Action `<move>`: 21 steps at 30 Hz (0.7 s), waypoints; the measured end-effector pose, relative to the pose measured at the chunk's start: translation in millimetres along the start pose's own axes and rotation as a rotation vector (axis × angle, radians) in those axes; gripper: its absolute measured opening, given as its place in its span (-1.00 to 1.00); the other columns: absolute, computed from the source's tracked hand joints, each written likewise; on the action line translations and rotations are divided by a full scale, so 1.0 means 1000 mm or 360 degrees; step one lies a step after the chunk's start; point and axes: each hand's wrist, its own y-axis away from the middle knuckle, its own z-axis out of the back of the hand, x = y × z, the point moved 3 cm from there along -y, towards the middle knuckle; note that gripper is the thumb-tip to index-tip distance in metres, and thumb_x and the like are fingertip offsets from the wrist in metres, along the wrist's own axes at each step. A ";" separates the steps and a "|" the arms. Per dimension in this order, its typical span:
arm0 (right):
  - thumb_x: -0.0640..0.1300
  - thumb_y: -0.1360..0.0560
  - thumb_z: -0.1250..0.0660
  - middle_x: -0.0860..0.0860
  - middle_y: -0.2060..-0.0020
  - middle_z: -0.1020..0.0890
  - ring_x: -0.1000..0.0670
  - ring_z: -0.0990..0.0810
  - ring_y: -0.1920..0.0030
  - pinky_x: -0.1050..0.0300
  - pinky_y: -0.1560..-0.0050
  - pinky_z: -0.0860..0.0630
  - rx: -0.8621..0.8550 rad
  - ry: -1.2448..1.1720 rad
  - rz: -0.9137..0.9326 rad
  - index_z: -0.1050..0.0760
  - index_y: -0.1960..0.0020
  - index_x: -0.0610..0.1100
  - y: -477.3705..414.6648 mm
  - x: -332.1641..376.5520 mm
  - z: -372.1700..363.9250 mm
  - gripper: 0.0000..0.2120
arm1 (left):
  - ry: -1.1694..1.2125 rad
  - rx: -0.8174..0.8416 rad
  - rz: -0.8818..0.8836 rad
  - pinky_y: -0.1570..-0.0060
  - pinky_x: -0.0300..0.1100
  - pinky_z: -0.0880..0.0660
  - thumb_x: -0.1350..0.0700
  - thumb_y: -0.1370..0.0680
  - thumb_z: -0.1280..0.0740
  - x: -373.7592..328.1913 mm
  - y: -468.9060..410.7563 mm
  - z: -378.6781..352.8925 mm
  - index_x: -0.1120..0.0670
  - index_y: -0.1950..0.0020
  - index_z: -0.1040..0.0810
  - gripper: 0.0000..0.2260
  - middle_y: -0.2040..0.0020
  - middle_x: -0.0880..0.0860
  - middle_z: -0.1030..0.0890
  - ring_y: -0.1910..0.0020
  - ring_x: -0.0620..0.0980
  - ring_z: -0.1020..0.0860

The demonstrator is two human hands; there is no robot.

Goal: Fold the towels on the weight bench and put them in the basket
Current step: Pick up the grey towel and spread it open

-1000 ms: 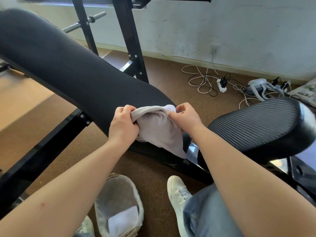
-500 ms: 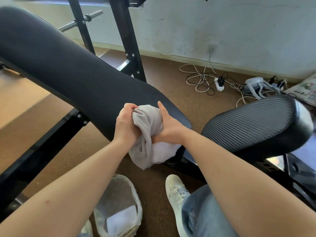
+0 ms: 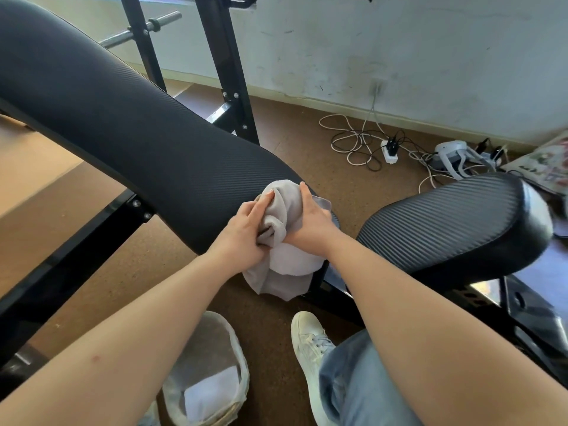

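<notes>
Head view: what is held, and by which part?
The grey towel: left hand and right hand grip its bunched upper part against the bench pad; its lower end hangs free.

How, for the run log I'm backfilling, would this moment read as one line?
step: folding | left hand: holds grey towel | right hand: holds it against bench pad | basket: floor, white towel inside

Home gym: weight bench (image 3: 129,118), barbell (image 3: 144,27).

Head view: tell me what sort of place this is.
Probably a home gym: a padded weight bench, a barbell bar on the rack behind it, and a power strip with loose cables on the floor.
</notes>
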 end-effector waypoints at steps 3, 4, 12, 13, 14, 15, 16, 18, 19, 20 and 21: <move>0.02 -0.43 -0.58 -0.06 -0.56 -0.22 -0.15 -0.14 -0.58 -0.13 -0.52 -0.18 0.0094 -0.0135 -0.0075 0.32 -0.65 0.13 0.000 -0.009 0.004 0.21 | 0.0147 -0.0075 0.0027 -0.07 -0.32 -0.49 0.34 -0.50 -0.41 0.008 0.004 0.016 -0.12 -0.61 -0.23 -0.23 -0.32 -0.09 -0.44 -0.19 -0.10 -0.47; -0.02 -0.43 -0.58 -0.08 -0.56 -0.19 -0.16 -0.13 -0.57 -0.15 -0.50 -0.21 0.0116 -0.0121 -0.0094 0.33 -0.65 0.15 0.001 -0.009 0.003 0.21 | 0.0184 -0.0162 0.0026 -0.09 -0.27 -0.51 0.35 -0.51 -0.39 0.012 0.005 0.021 -0.09 -0.56 -0.34 -0.32 -0.28 -0.07 -0.51 -0.19 -0.10 -0.50; -0.25 -0.43 -0.42 0.00 -0.61 -0.11 -0.22 -0.05 -0.60 -0.30 -0.52 -0.20 -0.0083 0.0116 0.0029 0.14 -0.64 0.21 -0.007 -0.009 0.007 0.03 | 0.0197 -0.0650 0.0452 0.04 -0.10 -0.42 0.25 -0.56 -0.28 0.028 0.007 0.034 -0.05 -0.44 -0.40 -0.54 -0.15 0.03 -0.53 -0.09 0.03 -0.52; -0.29 -0.43 -0.37 0.01 -0.58 -0.15 -0.22 -0.09 -0.58 -0.26 -0.51 -0.22 -0.0138 0.0159 0.0111 0.06 -0.64 0.19 -0.007 -0.007 0.007 -0.03 | 0.0024 -0.0582 0.0431 0.02 -0.07 -0.42 0.25 -0.54 -0.32 0.026 0.007 0.029 -0.05 -0.54 -0.28 -0.41 -0.22 0.07 -0.47 -0.10 0.03 -0.47; -0.31 -0.44 -0.33 0.03 -0.56 -0.17 -0.22 -0.11 -0.57 -0.24 -0.50 -0.23 -0.0148 0.0188 0.0170 0.01 -0.63 0.17 -0.007 -0.005 0.005 -0.08 | -0.0187 -0.0528 0.0388 -0.03 -0.04 -0.43 0.25 -0.51 -0.35 0.022 0.006 0.026 -0.05 -0.61 -0.13 -0.27 -0.28 0.10 -0.39 -0.13 0.06 -0.42; -0.29 -0.44 -0.34 0.03 -0.57 -0.17 -0.21 -0.11 -0.57 -0.22 -0.51 -0.22 -0.0116 0.0210 0.0200 0.01 -0.64 0.16 -0.007 -0.004 0.002 -0.08 | -0.0417 -0.0496 0.0307 -0.13 0.00 -0.43 0.23 -0.49 -0.38 0.018 0.005 0.022 -0.05 -0.64 0.01 -0.16 -0.37 0.13 -0.29 -0.22 0.12 -0.36; -0.21 -0.44 -0.40 0.02 -0.59 -0.12 -0.20 -0.06 -0.60 -0.19 -0.54 -0.19 -0.0049 0.0256 0.0195 0.08 -0.65 0.14 -0.008 -0.004 -0.003 -0.04 | -0.0644 -0.0477 0.0188 -0.27 0.07 -0.38 0.20 -0.48 -0.40 0.012 0.003 0.018 -0.05 -0.64 0.11 -0.10 -0.46 0.16 -0.17 -0.35 0.19 -0.28; 0.09 -0.35 -0.56 0.01 -0.65 0.10 -0.15 0.15 -0.64 -0.16 -0.61 -0.03 0.0100 0.0409 0.0112 0.33 -0.63 0.14 -0.007 -0.007 -0.013 0.23 | -0.0969 -0.0347 -0.0085 -0.47 0.20 -0.19 0.07 -0.51 -0.39 0.004 -0.001 0.008 -0.11 -0.61 0.25 -0.07 -0.59 0.16 0.13 -0.56 0.28 0.01; 0.21 -0.28 -0.59 0.00 -0.65 0.20 -0.13 0.23 -0.64 -0.17 -0.62 0.03 0.0142 0.0478 0.0072 0.44 -0.60 0.15 -0.008 -0.009 -0.017 0.36 | -0.1033 -0.0213 -0.0210 -0.52 0.23 -0.12 -0.01 -0.53 -0.37 0.002 -0.003 0.003 -0.15 -0.60 0.30 -0.07 -0.61 0.14 0.24 -0.60 0.27 0.12; 0.25 -0.25 -0.61 -0.01 -0.65 0.23 -0.13 0.25 -0.64 -0.19 -0.62 0.05 0.0147 0.0517 0.0043 0.50 -0.57 0.15 -0.008 -0.010 -0.019 0.42 | -0.1034 -0.0046 -0.0304 -0.53 0.24 -0.11 -0.07 -0.54 -0.36 0.003 -0.004 -0.002 -0.17 -0.61 0.32 -0.07 -0.62 0.12 0.31 -0.61 0.25 0.17; 0.23 -0.26 -0.62 -0.04 -0.65 0.18 -0.17 0.20 -0.64 -0.20 -0.62 0.00 0.0123 0.0514 0.0026 0.51 -0.57 0.16 -0.009 -0.012 -0.020 0.42 | -0.0991 0.0108 -0.0347 -0.52 0.22 -0.16 -0.12 -0.54 -0.35 0.003 -0.006 -0.005 -0.19 -0.61 0.33 -0.07 -0.63 0.10 0.34 -0.61 0.23 0.14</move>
